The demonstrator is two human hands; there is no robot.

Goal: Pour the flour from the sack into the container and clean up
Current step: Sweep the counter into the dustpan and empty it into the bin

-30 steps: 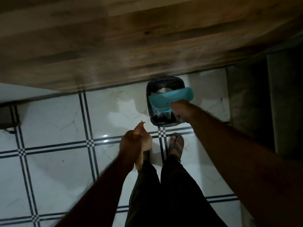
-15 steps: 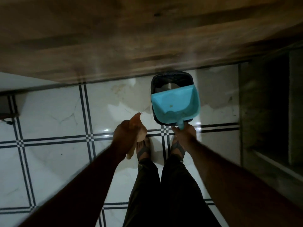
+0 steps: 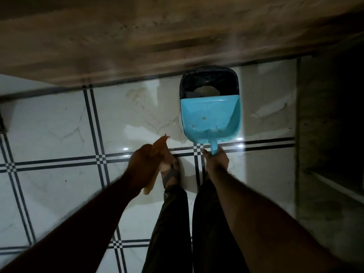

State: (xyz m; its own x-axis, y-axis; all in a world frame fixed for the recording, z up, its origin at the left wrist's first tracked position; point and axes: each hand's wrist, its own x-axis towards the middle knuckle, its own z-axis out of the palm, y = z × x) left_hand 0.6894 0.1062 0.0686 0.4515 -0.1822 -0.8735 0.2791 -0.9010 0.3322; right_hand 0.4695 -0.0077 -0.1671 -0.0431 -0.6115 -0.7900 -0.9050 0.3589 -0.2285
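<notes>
Right hand (image 3: 216,160) gripping blue dustpan (image 3: 210,117) handle, pan over black-lined bin (image 3: 208,81), left hand (image 3: 146,162) clutching orange brush (image 3: 160,143) (blurred)

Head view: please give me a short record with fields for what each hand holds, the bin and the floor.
right hand: grips handle of blue dustpan
dustpan: held over near edge of bin, a few specks inside
left hand: holds orange brush-like tool, kind unclear
bin: black liner, on floor by wooden counter
floor: white tiles, dark lines
</notes>
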